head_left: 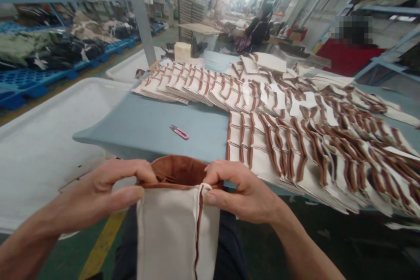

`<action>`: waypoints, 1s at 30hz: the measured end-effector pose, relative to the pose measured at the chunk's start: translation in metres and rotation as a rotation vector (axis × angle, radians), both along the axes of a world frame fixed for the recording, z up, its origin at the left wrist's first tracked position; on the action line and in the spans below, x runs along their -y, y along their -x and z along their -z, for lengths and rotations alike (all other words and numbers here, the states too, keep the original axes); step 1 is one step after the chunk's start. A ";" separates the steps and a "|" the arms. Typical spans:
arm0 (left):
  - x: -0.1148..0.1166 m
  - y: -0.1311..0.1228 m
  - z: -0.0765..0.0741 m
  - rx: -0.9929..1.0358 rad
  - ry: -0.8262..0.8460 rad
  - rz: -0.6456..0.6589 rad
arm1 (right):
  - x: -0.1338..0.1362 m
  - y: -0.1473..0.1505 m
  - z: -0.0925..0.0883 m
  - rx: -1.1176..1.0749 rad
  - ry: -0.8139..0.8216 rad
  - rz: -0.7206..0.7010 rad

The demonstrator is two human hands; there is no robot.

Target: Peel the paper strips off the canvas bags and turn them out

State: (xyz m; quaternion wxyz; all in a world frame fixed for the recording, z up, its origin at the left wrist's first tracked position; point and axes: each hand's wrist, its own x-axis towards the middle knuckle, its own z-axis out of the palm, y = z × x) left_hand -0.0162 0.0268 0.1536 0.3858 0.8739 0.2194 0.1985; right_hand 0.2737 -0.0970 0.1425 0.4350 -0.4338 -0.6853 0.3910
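Observation:
A cream cloth bag [173,232] with a brown top band and a brown drawstring hangs in front of me, its mouth pulled open. My left hand [101,190] pinches the left side of the brown rim, thumb and fingers closed on it. On the right side of the rim, beside the drawstring seam, my right hand [244,192] grips the cloth the same way. Both hands are just in front of the near edge of the blue-grey table [147,124].
Several overlapping rows of finished cream bags [295,118] with brown bands cover the table's middle and right. Small pink snips [179,131] lie on its bare left part. White trays [39,148] stand to the left. Other people work at tables farther back.

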 end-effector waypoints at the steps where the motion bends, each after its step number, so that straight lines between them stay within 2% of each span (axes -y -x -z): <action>1: 0.000 -0.005 -0.002 0.004 0.035 0.065 | 0.000 0.001 -0.004 0.015 -0.021 -0.023; 4: 0.000 -0.026 -0.008 0.006 0.118 0.278 | -0.002 0.005 -0.014 0.035 -0.033 -0.077; 8: 0.002 -0.050 -0.011 0.039 0.153 0.316 | -0.005 0.007 -0.019 0.019 -0.005 -0.087; 12: 0.006 -0.059 -0.006 -0.013 0.254 0.298 | -0.003 0.007 -0.019 0.084 0.039 -0.030; 17: 0.008 -0.058 -0.004 -0.080 0.320 0.246 | -0.001 0.009 -0.015 0.135 0.093 -0.005; 24: 0.014 -0.056 -0.011 -0.081 0.296 0.201 | -0.006 0.017 -0.019 0.124 0.110 -0.016; 30: 0.024 -0.054 -0.018 -0.082 0.178 0.114 | -0.004 0.023 -0.020 0.228 0.052 0.047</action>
